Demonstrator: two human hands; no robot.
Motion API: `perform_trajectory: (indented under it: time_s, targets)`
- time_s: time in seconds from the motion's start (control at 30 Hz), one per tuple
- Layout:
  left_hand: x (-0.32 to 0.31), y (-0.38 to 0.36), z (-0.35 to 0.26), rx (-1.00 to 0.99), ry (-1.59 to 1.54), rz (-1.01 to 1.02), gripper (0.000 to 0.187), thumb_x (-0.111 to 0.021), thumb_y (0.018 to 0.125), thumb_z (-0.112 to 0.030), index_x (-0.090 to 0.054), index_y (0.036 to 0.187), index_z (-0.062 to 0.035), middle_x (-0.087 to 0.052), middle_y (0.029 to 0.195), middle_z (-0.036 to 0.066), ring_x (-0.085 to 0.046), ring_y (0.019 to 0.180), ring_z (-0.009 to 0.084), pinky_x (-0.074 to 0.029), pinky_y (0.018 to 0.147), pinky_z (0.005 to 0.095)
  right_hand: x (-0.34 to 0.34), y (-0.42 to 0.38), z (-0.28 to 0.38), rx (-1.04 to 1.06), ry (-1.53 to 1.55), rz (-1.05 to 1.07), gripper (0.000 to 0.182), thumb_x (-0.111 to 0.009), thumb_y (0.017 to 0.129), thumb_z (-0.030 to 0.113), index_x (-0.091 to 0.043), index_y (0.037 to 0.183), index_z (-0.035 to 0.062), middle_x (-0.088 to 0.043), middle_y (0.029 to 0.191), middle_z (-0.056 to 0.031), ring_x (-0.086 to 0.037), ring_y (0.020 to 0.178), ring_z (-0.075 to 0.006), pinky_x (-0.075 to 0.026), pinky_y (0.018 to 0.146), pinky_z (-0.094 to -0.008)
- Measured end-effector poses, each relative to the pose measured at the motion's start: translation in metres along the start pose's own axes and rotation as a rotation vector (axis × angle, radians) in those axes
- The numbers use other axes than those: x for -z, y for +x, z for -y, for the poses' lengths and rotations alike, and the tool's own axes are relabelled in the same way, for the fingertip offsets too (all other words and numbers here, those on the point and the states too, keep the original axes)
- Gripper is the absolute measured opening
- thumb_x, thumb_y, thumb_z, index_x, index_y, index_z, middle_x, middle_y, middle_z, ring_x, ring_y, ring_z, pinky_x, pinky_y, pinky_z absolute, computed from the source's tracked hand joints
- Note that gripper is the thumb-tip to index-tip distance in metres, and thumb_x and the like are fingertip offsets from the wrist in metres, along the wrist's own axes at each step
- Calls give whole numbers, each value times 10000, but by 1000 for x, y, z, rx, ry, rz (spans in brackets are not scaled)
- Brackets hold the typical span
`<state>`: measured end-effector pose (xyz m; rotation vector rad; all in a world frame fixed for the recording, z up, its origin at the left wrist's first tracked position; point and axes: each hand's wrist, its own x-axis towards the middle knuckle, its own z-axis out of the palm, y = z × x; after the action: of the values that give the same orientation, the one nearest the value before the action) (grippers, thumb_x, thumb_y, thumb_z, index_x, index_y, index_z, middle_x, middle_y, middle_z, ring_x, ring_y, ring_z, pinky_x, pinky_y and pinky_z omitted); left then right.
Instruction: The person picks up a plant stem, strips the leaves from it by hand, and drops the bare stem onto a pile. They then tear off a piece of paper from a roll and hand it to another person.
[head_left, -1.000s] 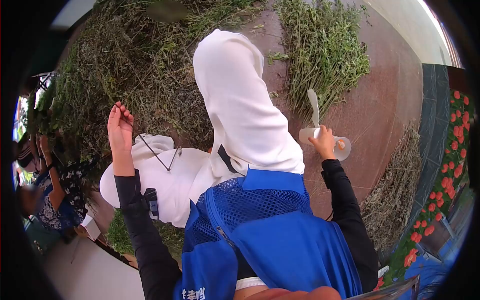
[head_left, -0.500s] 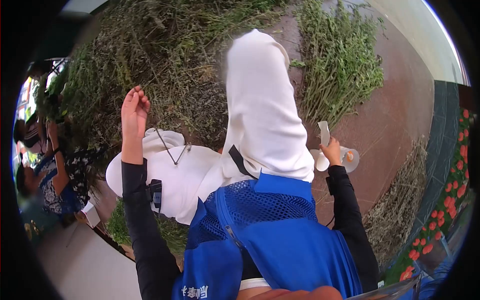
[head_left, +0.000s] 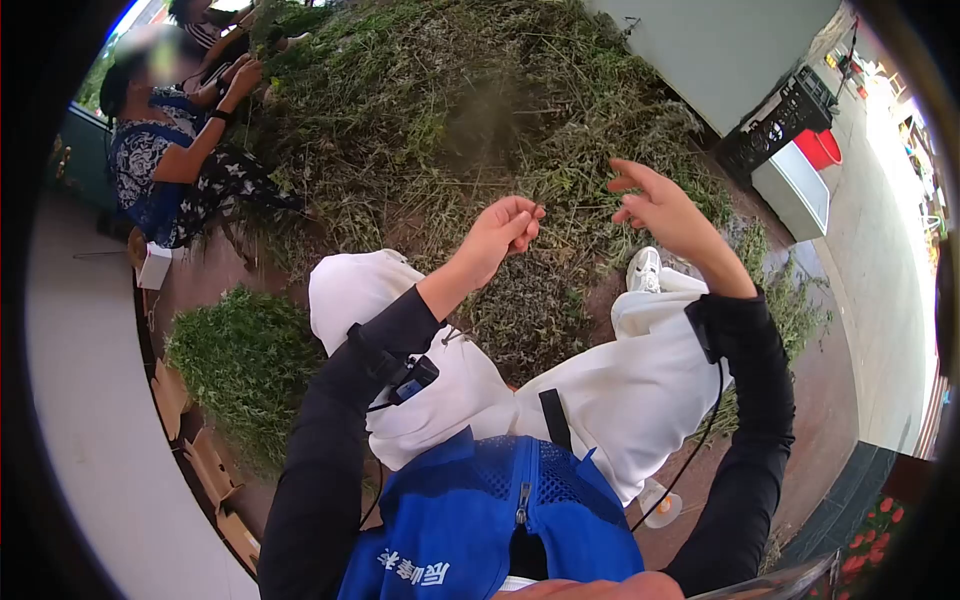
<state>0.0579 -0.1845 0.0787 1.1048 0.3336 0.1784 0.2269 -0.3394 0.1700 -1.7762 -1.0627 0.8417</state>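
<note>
My left hand (head_left: 505, 228) is raised in front of me over the big heap of cut green plants (head_left: 450, 110), its fingertips pinched together; I cannot make out whether anything thin is between them. My right hand (head_left: 660, 210) is lifted beside it, a hand's width to the right, fingers spread and holding nothing. Both arms are in black sleeves. Below the hands are my knees in white trousers (head_left: 640, 390) and a white shoe (head_left: 643, 270). A white cup-like thing (head_left: 660, 502) lies on the reddish floor by my right leg.
Another person (head_left: 165, 150) sits at the heap's far left edge, hands in the plants. A smaller green pile (head_left: 245, 360) and cardboard pieces (head_left: 190, 440) lie to my left. A black crate (head_left: 775, 130), grey box (head_left: 795, 190) and red tub (head_left: 820, 148) stand at the far right.
My view has swung left toward the big heap. My right hand has let go of the white cup-like thing and risen, open. My left hand has moved to the centre.
</note>
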Motion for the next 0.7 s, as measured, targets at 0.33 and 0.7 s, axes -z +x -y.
perform_trajectory:
  time_s: [0.33, 0.7]
  targets:
    - [1, 2, -10, 38, 49, 72, 155, -393, 870, -144, -472, 929, -25, -469, 658, -27, -359, 515, 24, -317, 498, 152, -25, 57, -16, 328, 56, -75, 215, -385, 819, 20, -481, 1009, 47, -522, 973, -73, -487, 883, -180, -374, 743, -279]
    - [-7, 10, -12, -24, 17, -1, 208, -366, 889, -232, -480, 844, -64, -321, 562, -76, -254, 470, 14, -210, 404, 153, -52, 63, -15, 513, -687, -179, 131, -449, 746, 75, -452, 627, 18, -497, 598, -136, -506, 581, -313, -390, 511, -373]
